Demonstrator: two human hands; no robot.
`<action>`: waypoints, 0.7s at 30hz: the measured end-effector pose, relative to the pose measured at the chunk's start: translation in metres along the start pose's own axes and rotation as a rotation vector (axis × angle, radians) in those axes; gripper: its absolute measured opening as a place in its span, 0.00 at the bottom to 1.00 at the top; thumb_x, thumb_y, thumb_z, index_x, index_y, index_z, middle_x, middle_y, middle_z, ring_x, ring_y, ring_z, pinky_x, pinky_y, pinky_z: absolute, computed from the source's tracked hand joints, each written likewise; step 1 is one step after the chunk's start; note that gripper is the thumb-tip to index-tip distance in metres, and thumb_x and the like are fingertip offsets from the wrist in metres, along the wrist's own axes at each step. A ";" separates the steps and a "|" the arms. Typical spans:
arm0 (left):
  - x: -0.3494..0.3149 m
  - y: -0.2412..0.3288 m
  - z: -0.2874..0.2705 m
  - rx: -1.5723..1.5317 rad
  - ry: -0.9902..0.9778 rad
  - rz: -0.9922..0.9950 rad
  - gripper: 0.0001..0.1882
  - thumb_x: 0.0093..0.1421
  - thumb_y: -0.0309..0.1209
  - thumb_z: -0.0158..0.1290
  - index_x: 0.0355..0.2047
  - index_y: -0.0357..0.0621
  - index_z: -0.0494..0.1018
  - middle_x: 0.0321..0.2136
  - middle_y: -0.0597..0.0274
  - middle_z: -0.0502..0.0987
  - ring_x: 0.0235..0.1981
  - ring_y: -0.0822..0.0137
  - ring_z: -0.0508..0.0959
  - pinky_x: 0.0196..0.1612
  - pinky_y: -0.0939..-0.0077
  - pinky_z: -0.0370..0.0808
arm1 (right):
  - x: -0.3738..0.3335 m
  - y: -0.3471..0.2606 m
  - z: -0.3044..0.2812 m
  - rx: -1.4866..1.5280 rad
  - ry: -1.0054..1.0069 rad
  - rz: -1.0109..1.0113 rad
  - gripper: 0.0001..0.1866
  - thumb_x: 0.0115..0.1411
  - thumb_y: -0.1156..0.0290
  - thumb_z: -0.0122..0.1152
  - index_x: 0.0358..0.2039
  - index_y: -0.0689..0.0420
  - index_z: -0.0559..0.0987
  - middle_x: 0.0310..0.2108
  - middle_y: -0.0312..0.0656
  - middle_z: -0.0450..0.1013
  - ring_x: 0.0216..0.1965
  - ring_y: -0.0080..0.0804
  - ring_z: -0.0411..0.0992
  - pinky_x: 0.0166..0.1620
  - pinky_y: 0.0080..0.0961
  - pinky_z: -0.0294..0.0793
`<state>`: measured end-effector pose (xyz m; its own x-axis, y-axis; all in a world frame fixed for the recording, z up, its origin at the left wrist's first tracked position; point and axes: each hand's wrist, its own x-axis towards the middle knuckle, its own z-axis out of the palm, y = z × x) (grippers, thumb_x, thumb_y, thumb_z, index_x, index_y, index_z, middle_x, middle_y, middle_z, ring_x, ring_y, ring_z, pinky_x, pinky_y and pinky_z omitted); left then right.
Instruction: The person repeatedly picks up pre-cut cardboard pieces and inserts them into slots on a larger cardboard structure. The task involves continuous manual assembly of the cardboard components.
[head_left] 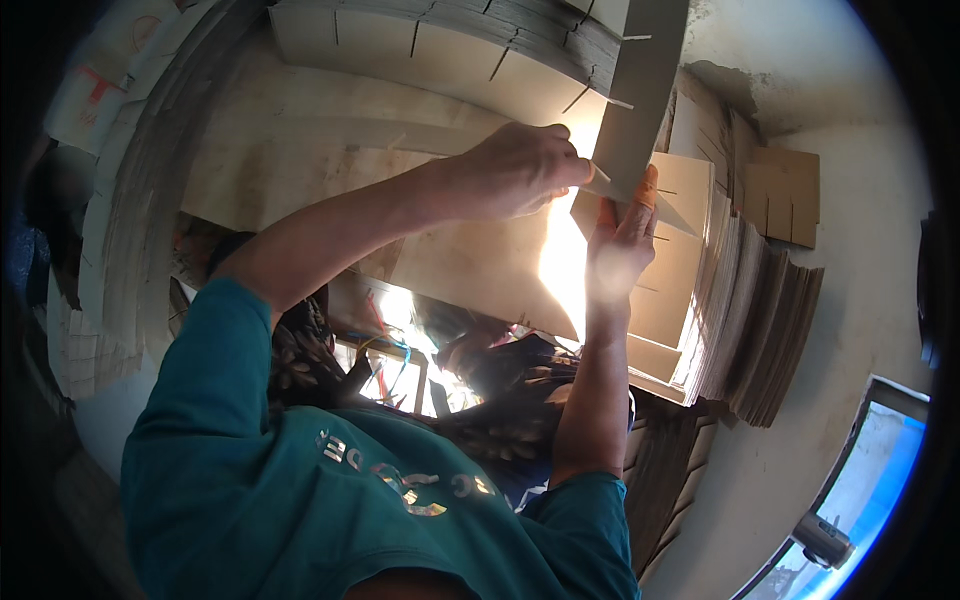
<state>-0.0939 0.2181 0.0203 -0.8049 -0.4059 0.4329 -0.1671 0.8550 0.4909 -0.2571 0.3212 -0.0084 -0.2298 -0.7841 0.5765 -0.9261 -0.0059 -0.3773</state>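
A long grey cardboard strip (642, 100) with slots cut in one edge stands up in front of me, reaching past the top of the view. My left hand (525, 172) pinches its lower end from the left, fingers closed. From below, my right hand (615, 258) grips the same end, orange covers on its fingertips. A pointed grey cardboard corner (672, 212) juts out to the right of the right fingers; whether it belongs to the same strip I cannot tell. Strong glare beside the hands washes out some detail.
Slotted cardboard sheets form a stack (400, 45) along the worktable's (290, 135) far side. More cardboard stands in a row (745, 300) at the right, with a slotted piece (782, 190) against the wall. Another tall stack (150, 230) is at the left. Coloured wires (378, 360) show below the table.
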 end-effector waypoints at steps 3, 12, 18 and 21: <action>0.010 -0.008 -0.024 -0.139 -0.174 -0.294 0.20 0.47 0.39 0.66 0.30 0.39 0.71 0.27 0.56 0.74 0.30 0.60 0.76 0.34 0.64 0.73 | -0.005 0.003 0.001 -0.043 0.044 -0.071 0.31 0.61 0.78 0.55 0.63 0.61 0.56 0.55 0.57 0.65 0.51 0.51 0.70 0.46 0.37 0.76; 0.047 -0.129 0.004 0.694 0.091 -0.125 0.25 0.42 0.35 0.66 0.38 0.39 0.68 0.33 0.57 0.71 0.42 0.60 0.70 0.43 0.64 0.70 | -0.004 -0.011 0.000 -0.039 0.063 -0.044 0.35 0.55 0.82 0.61 0.62 0.60 0.59 0.55 0.54 0.67 0.51 0.46 0.72 0.49 0.31 0.77; 0.047 -0.161 0.026 0.784 0.175 -0.008 0.16 0.45 0.28 0.61 0.35 0.44 0.70 0.31 0.63 0.72 0.41 0.64 0.70 0.41 0.67 0.69 | -0.004 -0.010 0.000 0.031 0.086 -0.047 0.34 0.55 0.79 0.62 0.62 0.59 0.61 0.56 0.50 0.67 0.52 0.42 0.72 0.52 0.27 0.75; 0.045 -0.156 0.018 0.679 0.188 0.024 0.12 0.46 0.27 0.59 0.32 0.45 0.71 0.28 0.67 0.72 0.39 0.65 0.71 0.41 0.67 0.69 | -0.006 -0.008 0.000 0.047 0.081 -0.027 0.31 0.58 0.74 0.61 0.61 0.59 0.62 0.56 0.47 0.67 0.53 0.38 0.71 0.52 0.26 0.74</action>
<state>-0.1142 0.0725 -0.0506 -0.7110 -0.3805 0.5914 -0.5181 0.8521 -0.0747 -0.2480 0.3264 -0.0086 -0.2302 -0.7308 0.6426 -0.9175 -0.0570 -0.3935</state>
